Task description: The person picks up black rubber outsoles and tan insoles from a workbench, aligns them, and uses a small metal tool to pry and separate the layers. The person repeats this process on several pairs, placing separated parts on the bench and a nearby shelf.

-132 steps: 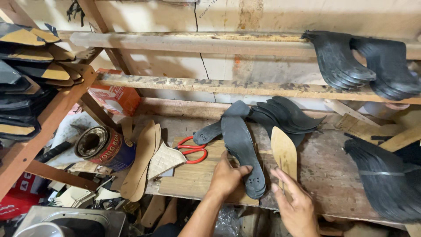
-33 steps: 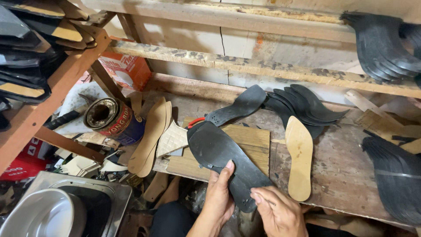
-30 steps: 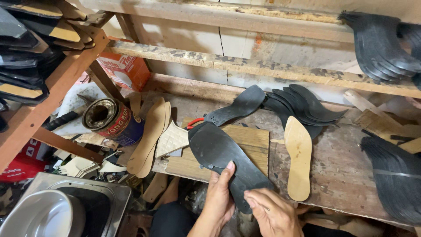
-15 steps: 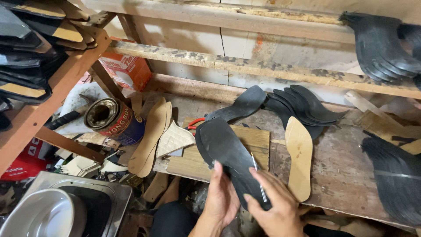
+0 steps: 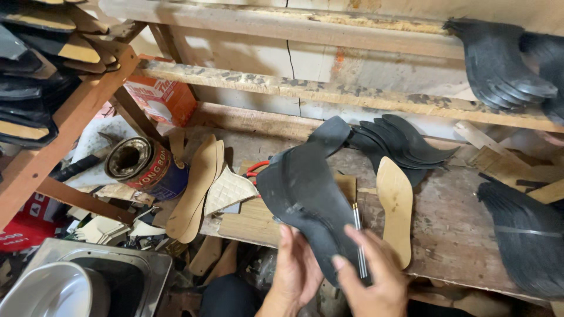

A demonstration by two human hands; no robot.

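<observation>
At nine o'clock from my hands stands an open glue tin (image 5: pixel 140 166), tipped on its side toward me, and just right of it two tan insoles (image 5: pixel 195 188) lie stacked, pointing to twelve. Neither is touched.

My left hand (image 5: pixel 296 271) grips the heel end of the black rubber sole (image 5: pixel 305 194) from below, fingers curled up along its left edge, thumb hidden under it. The sole is raised off the wooden board (image 5: pixel 252 220), tilted, its toe pointing to eleven o'clock.

My right hand (image 5: pixel 376 276) is closed round a thin metal pen (image 5: pixel 358 238), pinched between thumb and fingers, the shaft lying along the sole's right edge and pointing to twelve. I judge that I am turning the sole to check or trace its outline, somewhere in the middle of the marking; the next move calls for a steady left grip so the rubber does not flex, and the pen tip kept close to the edge.

The sole looks matt black, thin and bendy, broad at the forepart, narrow at the waist, with a faint pale line across its middle.

At three o'clock a single tan insole (image 5: pixel 395 205) lies flat on the bench (image 5: pixel 458 235), and at one o'clock a fan of black soles (image 5: pixel 399 141).
</observation>
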